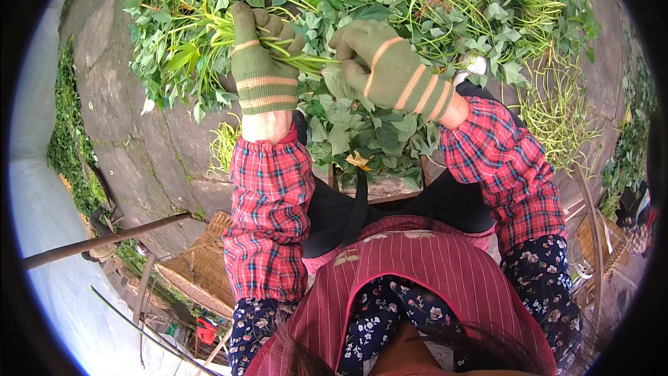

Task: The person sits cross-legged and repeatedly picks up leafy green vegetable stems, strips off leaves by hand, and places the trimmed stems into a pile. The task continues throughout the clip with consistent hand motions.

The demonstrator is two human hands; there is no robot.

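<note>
My left hand (263, 57), in a green knitted glove with orange bands, is closed around a bundle of green leaf stalks (224, 30). The stalk ends stick out to the right of the fist. My right hand (389, 65), gloved alike, has its thumb and fingers curled at those ends; the exact pinch is partly hidden. Just under its fingers hangs a broad green leaf (336, 83). Beneath and beyond both hands spreads a large heap of leafy vines (449, 5), which look like sweet potato vines. More loose leaves (360, 128) lie between my legs.
Bare stalks (558, 115) are piled at right, with a smaller bunch (225, 146) at left. A woven basket (201, 266) and a wooden pole (104, 240) are at lower left. Another basket (600, 240) stands at far right. Stone paving (120, 99) surrounds the heap.
</note>
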